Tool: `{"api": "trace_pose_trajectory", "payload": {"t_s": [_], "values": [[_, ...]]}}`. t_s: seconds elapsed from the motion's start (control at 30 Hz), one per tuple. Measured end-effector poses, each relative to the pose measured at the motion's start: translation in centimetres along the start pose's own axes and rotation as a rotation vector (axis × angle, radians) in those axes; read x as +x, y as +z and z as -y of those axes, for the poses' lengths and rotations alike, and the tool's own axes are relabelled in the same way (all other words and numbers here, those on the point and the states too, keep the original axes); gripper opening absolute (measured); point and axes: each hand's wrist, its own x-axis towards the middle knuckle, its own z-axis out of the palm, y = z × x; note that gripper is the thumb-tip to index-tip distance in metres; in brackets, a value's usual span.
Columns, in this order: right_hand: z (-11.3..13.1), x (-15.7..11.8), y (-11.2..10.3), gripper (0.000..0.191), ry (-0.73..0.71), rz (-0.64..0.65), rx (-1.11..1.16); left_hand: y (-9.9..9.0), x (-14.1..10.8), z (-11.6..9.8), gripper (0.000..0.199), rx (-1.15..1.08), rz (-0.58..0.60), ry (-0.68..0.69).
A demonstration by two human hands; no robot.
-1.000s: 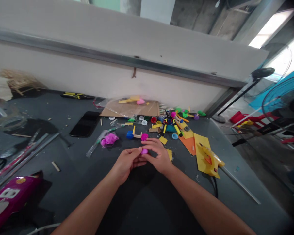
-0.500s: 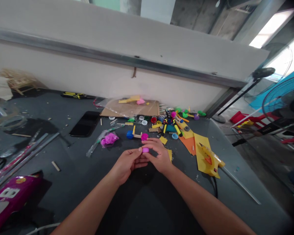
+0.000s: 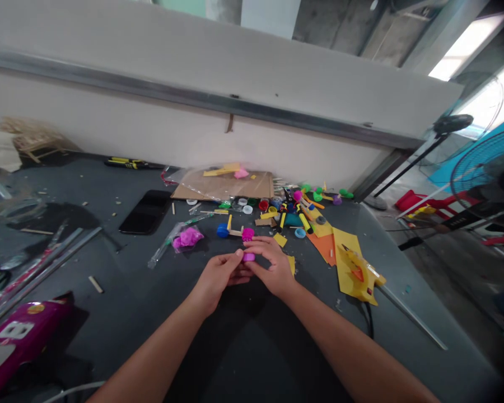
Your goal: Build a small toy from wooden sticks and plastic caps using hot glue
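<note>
Between my two hands is a small purple piece of modelling clay (image 3: 248, 257). My left hand (image 3: 220, 275) pinches its left side with the thumb on top, other fingers curled beneath. My right hand (image 3: 273, 266) closes on its right side with thumb and fingers. Just beyond the fingertips stands a small assembly of sticks (image 3: 235, 232) with a blue bottle cap (image 3: 222, 230) at one end and a pink cap (image 3: 247, 234) at the other. Left of it lies a clear bag of purple clay (image 3: 187, 238).
A black phone (image 3: 146, 212) lies left, with a magenta tool (image 3: 25, 338) nearer me. On the right, a yellow glue gun (image 3: 363, 277) rests on yellow foam sheets. Cardboard (image 3: 222, 186), bottle caps and yellow-black pliers (image 3: 304, 219) crowd the back, before a white partition (image 3: 172, 123).
Both hands stay in nearly the same place. The purple clay has shifted and tilted very slightly between the fingers; the things on the table have not moved.
</note>
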Motion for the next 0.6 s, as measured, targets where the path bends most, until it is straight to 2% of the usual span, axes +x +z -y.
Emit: {"api": "trace_pose_trajectory", "payload": {"t_s": [0.2, 0.4, 0.6], "values": [[0.22, -0.01, -0.04, 0.022, 0.005, 0.016, 0.008, -0.12, 0.09, 0.12, 0.030, -0.018, 0.004, 0.004], [0.03, 0.01, 0.16, 0.016, -0.004, -0.002, 0.004, -0.02, 0.00, -0.06, 0.028, 0.008, -0.010, 0.003], [-0.16, -0.03, 0.27, 0.022, -0.013, -0.007, 0.002, -0.07, 0.03, -0.26, 0.025, 0.049, -0.034, 0.033]]}}
